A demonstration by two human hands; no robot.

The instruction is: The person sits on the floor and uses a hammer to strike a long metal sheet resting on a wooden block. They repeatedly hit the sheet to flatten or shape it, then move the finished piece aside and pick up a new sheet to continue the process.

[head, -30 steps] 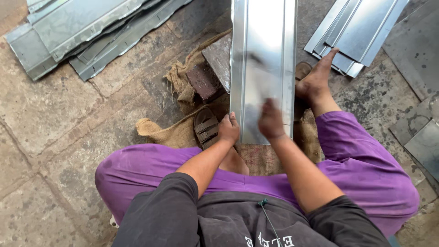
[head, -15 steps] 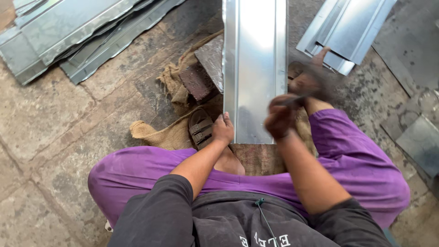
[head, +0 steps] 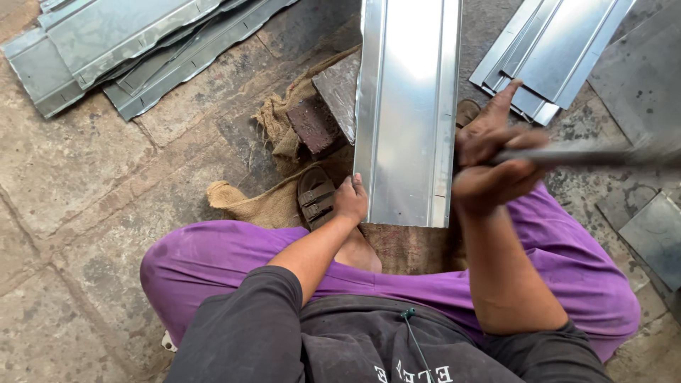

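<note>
A long shiny metal channel sheet [head: 406,106] lies in front of me on the stone floor, its near end between my knees. My left hand [head: 351,200] grips the sheet's near left edge. My right hand [head: 489,167] is closed around a dark rod-like tool [head: 596,156] that blurs out to the right, raised just off the sheet's right edge. I sit cross-legged in purple trousers [head: 567,262].
Stacks of bent metal sheets lie at the upper left [head: 120,50] and upper right [head: 550,53]. Burlap sacking [head: 273,198], a dark brick [head: 312,124] and a sandal [head: 316,198] sit left of the sheet. Flat dark plates [head: 656,237] rest at right.
My right hand lifted from the sheet's near end, swung right and now holds the blurred tool out sideways. The left hand stays on the sheet's left edge.
</note>
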